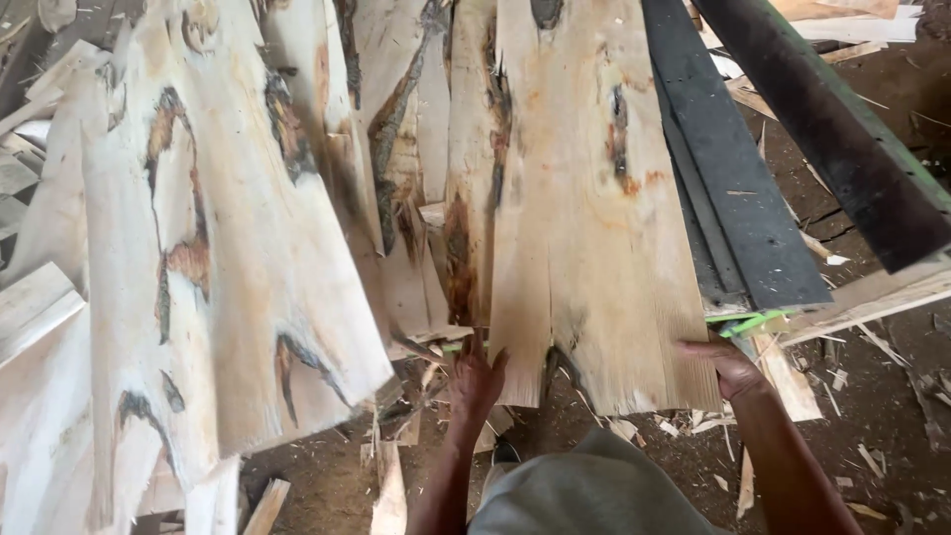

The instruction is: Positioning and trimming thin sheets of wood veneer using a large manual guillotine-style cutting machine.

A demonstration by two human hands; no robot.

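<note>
A wide pale wooden board (584,228) with dark knots and a split lower end leans in the middle of the head view. My left hand (477,378) grips its lower left corner from below. At the lower right corner, my right hand (731,365) holds the board's edge. Other rough pale boards (223,248) lean in a stack to the left, overlapping one another.
A dark flat plank (738,168) and a dark beam with a green edge (842,129) slant at the right. Wood scraps and splinters (396,485) litter the dirt floor (872,416). More offcuts lie at the far left.
</note>
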